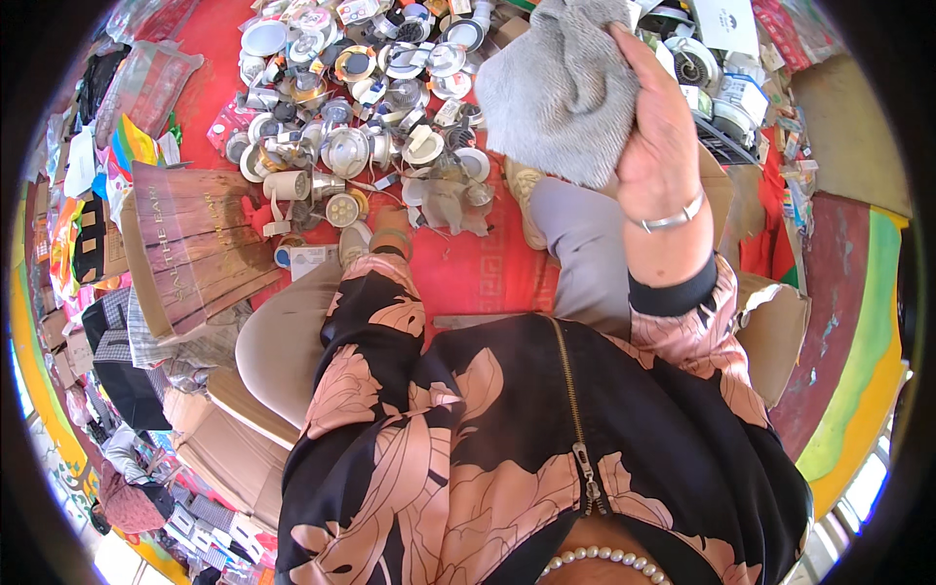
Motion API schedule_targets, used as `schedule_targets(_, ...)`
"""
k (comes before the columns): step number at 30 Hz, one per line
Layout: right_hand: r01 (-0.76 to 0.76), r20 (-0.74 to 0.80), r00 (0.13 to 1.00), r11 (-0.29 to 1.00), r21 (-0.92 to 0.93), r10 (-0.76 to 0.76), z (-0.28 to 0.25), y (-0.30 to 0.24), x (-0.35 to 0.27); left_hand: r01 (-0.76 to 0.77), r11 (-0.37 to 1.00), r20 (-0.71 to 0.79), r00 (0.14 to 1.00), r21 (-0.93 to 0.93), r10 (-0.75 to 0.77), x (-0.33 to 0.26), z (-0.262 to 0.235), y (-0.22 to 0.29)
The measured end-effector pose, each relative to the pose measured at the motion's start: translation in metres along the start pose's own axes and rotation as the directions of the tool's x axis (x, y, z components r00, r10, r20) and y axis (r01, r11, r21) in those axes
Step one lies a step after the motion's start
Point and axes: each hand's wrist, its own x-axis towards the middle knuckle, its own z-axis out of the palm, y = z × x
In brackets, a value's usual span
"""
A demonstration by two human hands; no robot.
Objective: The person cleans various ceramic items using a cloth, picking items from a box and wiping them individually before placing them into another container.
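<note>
A head-worn camera looks down on a seated person in a black jacket [507, 448] with large pink flowers and a zip down the front. The right hand [658, 127] is raised toward the top of the view, a silver bangle [673, 219] at the wrist, its fingers curled shut around a bunched grey cloth [561, 93]. The cloth hangs to the left of the palm and slightly below the fingertips, its long side running from the top of the view down toward the person's knees, and it is held in the air above the floor covering, not resting on anything. The left hand [390, 232] is low and mostly hidden at the end of its flowered sleeve, near the person's knee; whether its fingers are spread or closed cannot be told. It is well apart from the cloth, so the right hand is the only one on it. Ahead of both hands a red mat [210, 44] carries a dense heap of round metal light fittings [346, 146], white and silver, reaching to the mat's far edge. At the mat's left edge lies a brown wood-patterned paper bag [200, 244].
</note>
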Motion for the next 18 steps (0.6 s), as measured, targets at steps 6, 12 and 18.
schedule_targets(6,0.023,-0.105,0.994,0.998,0.055,-0.017,0.004,0.004,-0.001,0.028,0.998,-0.099,0.995,0.048,-0.023,0.010,0.004,0.039)
schedule_targets(12,-0.020,-0.088,0.996,1.000,0.019,0.021,0.004,0.005,-0.005,-0.220,0.924,0.059,0.975,0.312,0.213,0.014,-0.004,0.058)
schedule_targets(18,-0.070,-0.044,0.997,0.997,-0.036,0.068,0.017,0.020,-0.008,0.038,0.966,0.156,0.985,0.255,-0.080,-0.007,-0.004,0.041)
